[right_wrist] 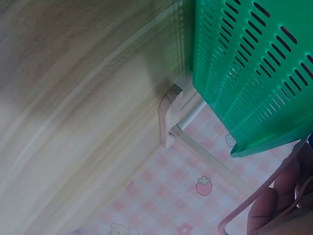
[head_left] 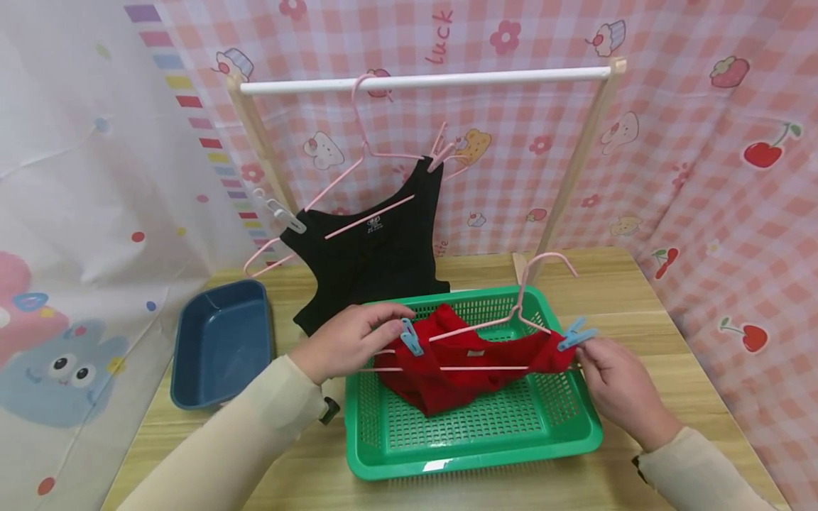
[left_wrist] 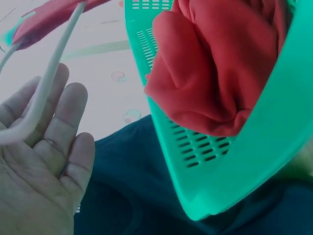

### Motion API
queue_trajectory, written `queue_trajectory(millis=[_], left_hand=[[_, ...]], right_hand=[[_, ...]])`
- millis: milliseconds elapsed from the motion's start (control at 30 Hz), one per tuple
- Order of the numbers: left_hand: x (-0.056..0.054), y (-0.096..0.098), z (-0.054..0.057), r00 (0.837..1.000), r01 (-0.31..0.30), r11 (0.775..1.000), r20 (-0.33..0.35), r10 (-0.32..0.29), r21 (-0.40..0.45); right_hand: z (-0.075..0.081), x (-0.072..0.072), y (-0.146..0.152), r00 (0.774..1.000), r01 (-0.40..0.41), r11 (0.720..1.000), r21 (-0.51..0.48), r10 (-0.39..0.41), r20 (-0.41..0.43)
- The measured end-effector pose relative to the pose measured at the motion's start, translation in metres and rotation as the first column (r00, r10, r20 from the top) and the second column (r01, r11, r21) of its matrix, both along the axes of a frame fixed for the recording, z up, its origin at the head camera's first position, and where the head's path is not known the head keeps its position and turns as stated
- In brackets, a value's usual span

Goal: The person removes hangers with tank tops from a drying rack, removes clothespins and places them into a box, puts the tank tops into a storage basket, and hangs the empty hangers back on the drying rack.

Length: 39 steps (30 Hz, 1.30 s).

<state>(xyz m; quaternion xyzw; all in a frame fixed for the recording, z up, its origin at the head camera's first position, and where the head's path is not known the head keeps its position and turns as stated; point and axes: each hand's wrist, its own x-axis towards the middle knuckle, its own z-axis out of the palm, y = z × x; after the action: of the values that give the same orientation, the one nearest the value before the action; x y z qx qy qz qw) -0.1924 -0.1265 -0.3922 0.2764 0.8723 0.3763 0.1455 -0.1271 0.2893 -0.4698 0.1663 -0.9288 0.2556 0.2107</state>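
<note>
A red tank top point(head_left: 473, 372) hangs on a pink hanger point(head_left: 473, 328) over a green basket point(head_left: 473, 465). One light blue clothespin point(head_left: 411, 337) sits at its left strap, another light blue clothespin point(head_left: 575, 336) at its right strap. My left hand point(head_left: 350, 339) is beside the left clothespin, thumb and forefinger tips right at it. In the left wrist view its other fingers are extended, with the hanger's end passing across them. At the hanger's right end, my right hand point(head_left: 623, 383) grips the frame just below the clothespin, its fingertips partly hidden in the head view.
Behind the basket, a black tank top point(head_left: 377, 248) hangs from a pink hanger on a white rod point(head_left: 486, 77) with wooden posts. A white clothespin point(head_left: 286, 216) and a pink clothespin point(head_left: 439, 157) are on its straps. On the left stands a dark blue tub point(head_left: 220, 348).
</note>
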Motion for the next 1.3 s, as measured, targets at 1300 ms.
queue_trajectory(millis=[1300], left_hand=[[0.017, -0.016, -0.011, 0.995, -0.042, 0.996, -0.085, 0.049, 0.080]], right_hand=[[0.007, -0.007, -0.025, 0.989, -0.078, 0.997, 0.012, 0.076, 0.129]])
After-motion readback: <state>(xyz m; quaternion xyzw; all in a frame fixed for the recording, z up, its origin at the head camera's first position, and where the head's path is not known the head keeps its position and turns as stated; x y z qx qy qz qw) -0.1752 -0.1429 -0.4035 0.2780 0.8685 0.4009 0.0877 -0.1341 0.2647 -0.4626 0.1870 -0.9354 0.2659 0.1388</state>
